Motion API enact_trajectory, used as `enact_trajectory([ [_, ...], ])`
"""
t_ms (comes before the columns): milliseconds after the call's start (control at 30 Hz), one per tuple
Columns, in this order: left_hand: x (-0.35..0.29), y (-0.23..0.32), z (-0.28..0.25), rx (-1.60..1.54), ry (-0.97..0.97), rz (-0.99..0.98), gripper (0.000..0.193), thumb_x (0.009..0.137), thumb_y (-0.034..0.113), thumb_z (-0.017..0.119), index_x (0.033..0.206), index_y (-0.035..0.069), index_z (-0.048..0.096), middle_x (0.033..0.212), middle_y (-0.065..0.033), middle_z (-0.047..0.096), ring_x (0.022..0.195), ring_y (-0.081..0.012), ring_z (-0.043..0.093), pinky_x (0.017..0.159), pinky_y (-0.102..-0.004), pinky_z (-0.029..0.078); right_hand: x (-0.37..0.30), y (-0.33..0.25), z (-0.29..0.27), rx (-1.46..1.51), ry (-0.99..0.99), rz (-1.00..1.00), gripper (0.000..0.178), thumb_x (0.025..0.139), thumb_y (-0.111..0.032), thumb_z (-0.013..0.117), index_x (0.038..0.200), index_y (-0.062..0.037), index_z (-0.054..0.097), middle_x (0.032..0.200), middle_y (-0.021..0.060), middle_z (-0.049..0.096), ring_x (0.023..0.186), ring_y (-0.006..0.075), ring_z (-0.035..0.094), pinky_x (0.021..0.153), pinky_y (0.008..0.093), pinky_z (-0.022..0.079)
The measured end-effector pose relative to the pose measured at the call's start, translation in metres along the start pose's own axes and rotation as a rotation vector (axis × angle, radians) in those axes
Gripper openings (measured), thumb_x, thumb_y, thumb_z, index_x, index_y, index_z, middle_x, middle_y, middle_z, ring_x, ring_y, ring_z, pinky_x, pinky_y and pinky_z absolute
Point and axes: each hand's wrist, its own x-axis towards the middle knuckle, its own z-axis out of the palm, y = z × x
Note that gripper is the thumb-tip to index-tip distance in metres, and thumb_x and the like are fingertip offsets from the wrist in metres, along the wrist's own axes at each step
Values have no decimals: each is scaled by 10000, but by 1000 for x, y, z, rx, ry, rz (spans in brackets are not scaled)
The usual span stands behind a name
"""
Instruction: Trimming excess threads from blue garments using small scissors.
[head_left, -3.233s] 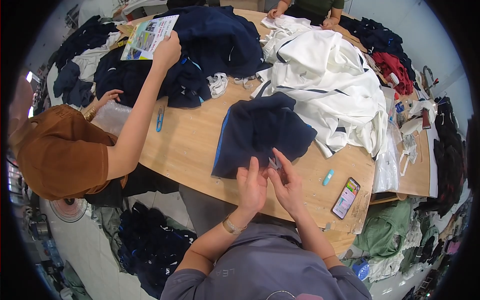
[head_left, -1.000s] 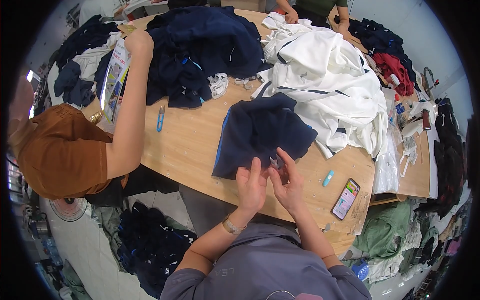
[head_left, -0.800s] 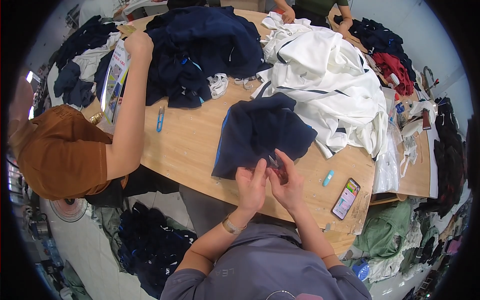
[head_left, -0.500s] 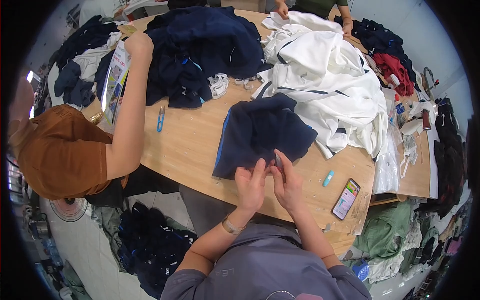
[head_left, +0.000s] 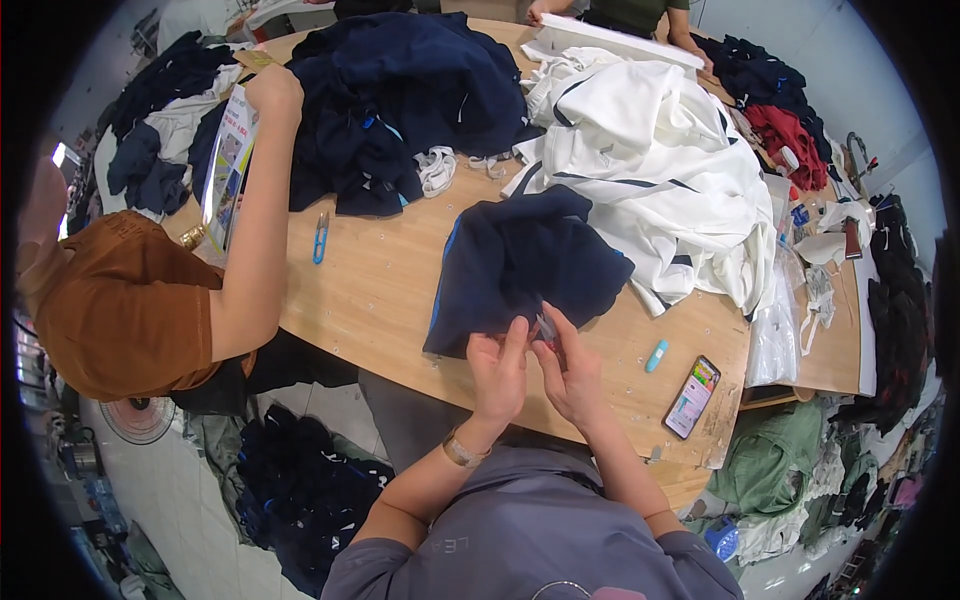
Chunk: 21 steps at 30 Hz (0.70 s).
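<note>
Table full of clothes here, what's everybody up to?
The person's right hand holds snips at the near edge of a navy garment on the table; the left hand is beside it, its grip unclear. White garments lie heaped just beyond, and a phone lies to the right. At left, a co-worker in brown holds a printed sheet; across, one in green holds a white cloth.

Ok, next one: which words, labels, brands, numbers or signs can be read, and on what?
I won't copy out wording; it stands here:
Glossy sheet, upper left: coloured lettering, mostly too blurred to read.
Grey top: faint letters on the front.
Brown top: faint marks, too blurred.
Phone screen: text too small to read.
White garments: dark mark, too small to tell.
Navy cloth: none visible.
</note>
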Motion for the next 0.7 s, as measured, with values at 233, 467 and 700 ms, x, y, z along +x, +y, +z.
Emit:
enact_trajectory([
  [233,0,1,1,3,-14,18,154,874,28,520,1026,5,513,989,-66,588,879,-111,568,795,-243,472,1,-3,-1,-14,-16,16,431,842,-107,557,1253,-69,434,744,165,614,608,300,615,534,338,465],
  [467,0,3,5,0,5,33,153,874,26,518,1026,5,515,990,-66,589,884,-113,566,796,-242,470,3,-6,-4,-30,-29,20,424,840,-109,558,1246,-67,443,765,174,619,626,305,622,544,344,471],
  [700,0,0,2,23,-18,44,169,874,18,514,1042,6,510,1004,-68,586,888,-117,567,803,-248,470,3,-4,-3,-24,-29,30,418,839,-118,562,1237,-66,446,745,164,613,608,304,617,534,339,469],
])
